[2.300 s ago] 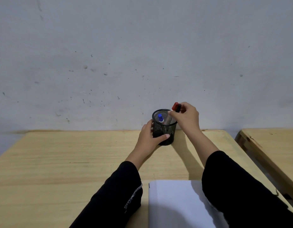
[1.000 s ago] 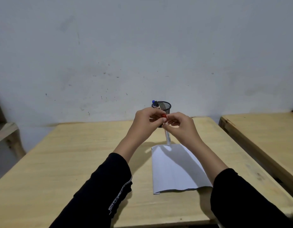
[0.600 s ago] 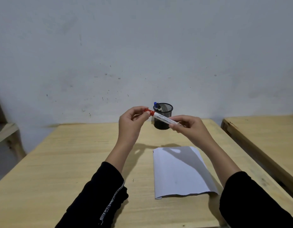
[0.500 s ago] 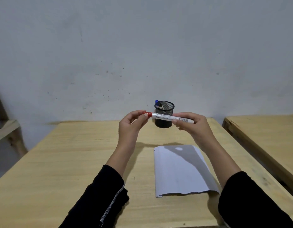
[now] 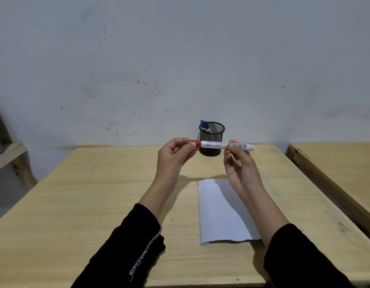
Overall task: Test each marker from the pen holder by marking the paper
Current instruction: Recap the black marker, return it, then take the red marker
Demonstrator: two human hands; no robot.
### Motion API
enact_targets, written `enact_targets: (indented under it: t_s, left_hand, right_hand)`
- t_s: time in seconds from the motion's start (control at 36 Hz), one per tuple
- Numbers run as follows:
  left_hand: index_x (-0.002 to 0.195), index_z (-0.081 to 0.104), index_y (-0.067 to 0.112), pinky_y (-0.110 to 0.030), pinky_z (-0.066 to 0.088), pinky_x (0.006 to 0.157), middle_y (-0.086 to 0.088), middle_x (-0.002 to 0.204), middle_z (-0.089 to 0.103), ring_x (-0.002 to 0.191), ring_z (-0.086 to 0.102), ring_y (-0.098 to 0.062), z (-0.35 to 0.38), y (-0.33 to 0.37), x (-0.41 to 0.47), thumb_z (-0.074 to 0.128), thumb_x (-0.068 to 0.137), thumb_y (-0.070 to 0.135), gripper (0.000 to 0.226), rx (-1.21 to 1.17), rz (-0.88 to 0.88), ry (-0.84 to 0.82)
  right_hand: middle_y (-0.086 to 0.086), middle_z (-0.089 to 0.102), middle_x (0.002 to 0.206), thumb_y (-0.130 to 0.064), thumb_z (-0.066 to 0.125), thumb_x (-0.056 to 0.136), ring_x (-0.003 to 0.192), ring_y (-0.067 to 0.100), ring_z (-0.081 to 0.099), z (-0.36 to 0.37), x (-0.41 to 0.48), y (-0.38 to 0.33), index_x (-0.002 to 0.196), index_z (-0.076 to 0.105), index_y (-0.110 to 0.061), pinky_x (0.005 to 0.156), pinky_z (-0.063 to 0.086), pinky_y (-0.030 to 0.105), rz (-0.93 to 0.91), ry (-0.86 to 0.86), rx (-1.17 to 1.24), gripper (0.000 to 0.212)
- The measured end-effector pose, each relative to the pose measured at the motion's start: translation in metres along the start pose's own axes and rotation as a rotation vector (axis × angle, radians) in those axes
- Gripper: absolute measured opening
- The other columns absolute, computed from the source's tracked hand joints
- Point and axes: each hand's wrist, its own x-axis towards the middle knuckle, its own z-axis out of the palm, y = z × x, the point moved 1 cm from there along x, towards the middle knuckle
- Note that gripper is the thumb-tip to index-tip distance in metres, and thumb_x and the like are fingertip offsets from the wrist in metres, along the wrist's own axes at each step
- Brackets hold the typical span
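Observation:
A white marker with a red cap (image 5: 215,144) is held level in the air, in front of the black mesh pen holder (image 5: 211,138). My left hand (image 5: 173,156) pinches the red cap at the marker's left end. My right hand (image 5: 241,169) grips the white barrel near its right end. A blue-capped marker (image 5: 204,125) leans inside the holder. A white sheet of paper (image 5: 219,213) lies flat on the wooden table (image 5: 97,204), below and between my hands.
The pen holder stands at the table's far edge against a grey, speckled wall (image 5: 180,59). A second wooden table (image 5: 342,173) sits to the right across a narrow gap. A wooden shelf (image 5: 7,156) juts in at the left.
I lifted the red-capped marker out of the holder and brought it over the table. It has turned from tilted to level, and my hands have spread apart along it.

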Motion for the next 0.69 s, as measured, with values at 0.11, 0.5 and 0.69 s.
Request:
enact_targets:
  t_s: [0.11,0.5,0.69]
  left_hand:
    - [0.079,0.064,0.008,-0.016,0.055,0.07,0.002,0.068,0.072,0.064,0.068,-0.008,0.002,-0.003,0.0,0.063,0.082,-0.004,0.012,-0.014,-0.008,-0.019]
    - [0.093,0.069,0.013,-0.017,0.053,0.081,-0.001,0.082,0.069,0.076,0.065,-0.004,-0.006,-0.004,0.009,0.059,0.089,0.005,0.013,0.283,0.059,-0.193]
    - [0.1,0.067,0.001,-0.012,0.052,0.072,0.002,0.072,0.068,0.067,0.064,0.0,-0.016,-0.012,0.014,0.057,0.09,0.007,0.015,0.281,0.008,-0.158]
  right_hand:
    - [0.0,0.059,0.069,-0.001,0.054,0.088,0.054,0.005,0.057,0.004,0.001,0.001,0.083,0.06,-0.006,0.054,0.049,0.011,-0.006,-0.001,0.05,0.009]
    - [-0.003,0.065,0.06,0.0,0.054,0.089,0.055,0.005,0.058,0.016,0.002,0.007,0.083,0.061,-0.006,0.058,0.049,0.01,-0.064,-0.18,-0.231,0.011]
    - [0.0,0.066,0.065,0.001,0.054,0.088,0.059,0.007,0.06,0.014,0.008,0.011,0.083,0.063,-0.007,0.062,0.051,0.011,-0.072,-0.227,-0.332,0.013]
